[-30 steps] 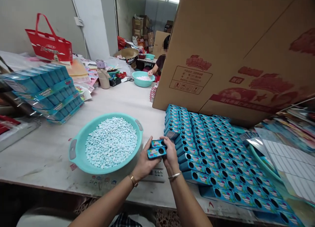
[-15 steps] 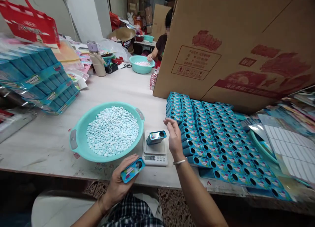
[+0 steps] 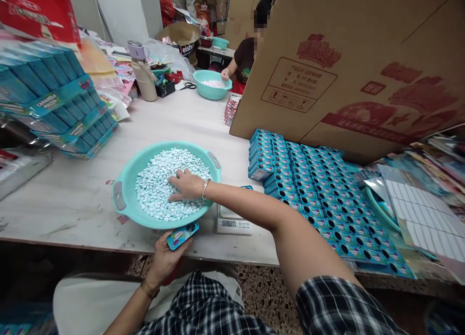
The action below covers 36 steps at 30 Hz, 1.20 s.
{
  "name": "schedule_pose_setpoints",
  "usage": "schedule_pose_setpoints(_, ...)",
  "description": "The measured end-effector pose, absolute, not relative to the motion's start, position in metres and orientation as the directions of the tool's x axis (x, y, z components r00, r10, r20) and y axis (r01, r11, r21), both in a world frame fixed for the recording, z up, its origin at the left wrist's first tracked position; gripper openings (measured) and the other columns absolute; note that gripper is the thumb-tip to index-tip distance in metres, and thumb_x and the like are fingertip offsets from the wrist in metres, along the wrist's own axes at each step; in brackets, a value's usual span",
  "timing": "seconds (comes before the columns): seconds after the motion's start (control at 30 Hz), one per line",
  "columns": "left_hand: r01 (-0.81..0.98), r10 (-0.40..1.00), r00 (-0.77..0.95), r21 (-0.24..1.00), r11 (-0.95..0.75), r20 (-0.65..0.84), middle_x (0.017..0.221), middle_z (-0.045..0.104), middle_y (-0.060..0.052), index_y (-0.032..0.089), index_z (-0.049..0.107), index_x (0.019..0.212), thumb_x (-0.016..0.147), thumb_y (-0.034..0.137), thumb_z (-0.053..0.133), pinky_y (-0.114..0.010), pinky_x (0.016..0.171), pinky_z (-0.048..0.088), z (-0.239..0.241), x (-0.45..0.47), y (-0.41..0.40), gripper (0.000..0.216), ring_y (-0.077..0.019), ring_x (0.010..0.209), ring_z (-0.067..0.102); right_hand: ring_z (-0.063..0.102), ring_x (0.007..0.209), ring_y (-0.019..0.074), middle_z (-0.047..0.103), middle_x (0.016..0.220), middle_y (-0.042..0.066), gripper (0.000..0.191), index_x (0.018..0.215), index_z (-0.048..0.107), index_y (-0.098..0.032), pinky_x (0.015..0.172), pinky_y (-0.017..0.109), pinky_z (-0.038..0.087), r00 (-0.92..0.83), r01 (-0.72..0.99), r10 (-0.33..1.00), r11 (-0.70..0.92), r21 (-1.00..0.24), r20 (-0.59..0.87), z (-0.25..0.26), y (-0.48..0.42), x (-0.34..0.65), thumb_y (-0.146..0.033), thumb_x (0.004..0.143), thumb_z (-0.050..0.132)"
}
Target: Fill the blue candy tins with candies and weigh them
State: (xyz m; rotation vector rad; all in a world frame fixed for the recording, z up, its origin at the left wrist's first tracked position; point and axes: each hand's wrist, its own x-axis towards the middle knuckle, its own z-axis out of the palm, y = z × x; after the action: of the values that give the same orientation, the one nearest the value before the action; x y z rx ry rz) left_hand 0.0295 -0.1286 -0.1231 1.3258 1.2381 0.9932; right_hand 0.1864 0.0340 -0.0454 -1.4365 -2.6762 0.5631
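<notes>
My left hand [image 3: 162, 258] grips a small blue candy box [image 3: 182, 236] just below the near rim of a turquoise basin [image 3: 126, 192]. The box's top, with a dark round opening, faces up and tilts. Inside the basin, my right hand [image 3: 188, 185] rests on a heap of pale blue and white candies [image 3: 154, 180], fingers spread apart. Whether any candies are under its fingertips is hidden. A small digital scale [image 3: 235, 226] stands to the right, partly covered by my right forearm. Behind that forearm, only the edge of another blue box [image 3: 247, 187] shows.
Rows of blue boxes with round openings [image 3: 312, 194] fill the table's right side, before a large cardboard carton [image 3: 348, 73]. Packed blue display trays [image 3: 65, 102] are stacked at left. A thermos [image 3: 144, 78] stands farther back. Across the table, a person reaches into another basin [image 3: 212, 91].
My right hand has swung left from beside the scale into the candies. My left hand, still gripping its box, has shifted slightly left, and the box now sits against the basin's near side in view.
</notes>
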Motion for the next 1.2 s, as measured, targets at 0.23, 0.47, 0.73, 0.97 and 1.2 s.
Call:
schedule_pose_setpoints(0.23, 0.100, 0.985, 0.139, 0.991, 0.086, -0.099, 0.089, 0.077, -0.007, 0.016, 0.073, 0.087, 0.067, 0.034, 0.079, -0.038, 0.079, 0.060, -0.132, 0.037, -0.130, 0.028, -0.0261, 0.080, 0.073, 0.060, 0.085, 0.0245, 0.061, 0.111, 0.011, 0.025, 0.109, 0.054, -0.022, 0.070, 0.035, 0.045, -0.560, 0.797, 0.812, 0.474, -0.374, -0.163, -0.048, 0.038, 0.174, -0.040, 0.096, 0.043)
schedule_pose_setpoints(0.47, 0.129, 0.989, 0.072, 0.984, 0.121, -0.131, 0.095, 0.077, -0.008, 0.016, 0.071, 0.095, 0.065, 0.039, 0.080, -0.041, 0.086, 0.059, -0.127, 0.037, -0.132, 0.039, -0.0295, 0.089, 0.073, 0.059, 0.066, 0.0159, 0.062, 0.074, 0.001, 0.011, 0.079, 0.060, -0.020, 0.060, 0.027, 0.042, -0.189, 0.256, 0.938, -0.238, -0.937, -0.290, -0.034, 0.058, 0.182, -0.025, 0.088, 0.056)
schedule_pose_setpoints(0.73, 0.358, 0.991, 0.009, 0.925, 0.123, -0.135, 0.100, 0.074, -0.012, 0.015, 0.064, 0.105, 0.060, 0.047, 0.081, -0.048, 0.090, 0.055, -0.131, 0.025, -0.138, 0.058, -0.0330, 0.096, 0.069, 0.044, 0.050, 0.0080, 0.049, 0.056, -0.005, 0.016, 0.069, 0.056, -0.019, 0.045, 0.018, 0.030, 0.002, -0.159, 0.927, -0.371, -0.915, -0.376, -0.038, 0.060, 0.173, -0.020, 0.083, 0.062)
schedule_pose_setpoints(0.97, 0.334, 0.999, -0.045, 0.942, 0.027, -0.013, 0.117, 0.066, -0.011, 0.019, 0.056, 0.121, 0.066, 0.048, 0.079, -0.041, 0.093, 0.055, -0.120, 0.007, -0.151, 0.066, -0.0289, 0.107, 0.065, 0.019, 0.039, 0.0052, 0.032, 0.055, -0.010, 0.027, 0.077, 0.047, -0.020, 0.038, 0.017, 0.019, -0.077, -0.412, 0.894, -0.431, -0.803, -0.441, -0.012, 0.069, 0.179, -0.029, 0.099, 0.035)
schedule_pose_setpoints(1.2, 0.402, 0.973, -0.107, 0.904, -0.145, 0.204, 0.129, 0.055, -0.009, 0.025, 0.056, 0.128, 0.067, 0.040, 0.080, -0.044, 0.102, 0.050, -0.103, -0.016, -0.160, 0.067, -0.0305, 0.117, 0.057, 0.014, 0.043, 0.0060, 0.028, 0.057, -0.009, 0.023, 0.083, 0.055, -0.023, 0.038, 0.017, 0.013, -0.039, -0.573, 0.991, -0.126, -0.810, -0.127, 0.048, -0.015, 0.268, -0.045, 0.089, 0.058)
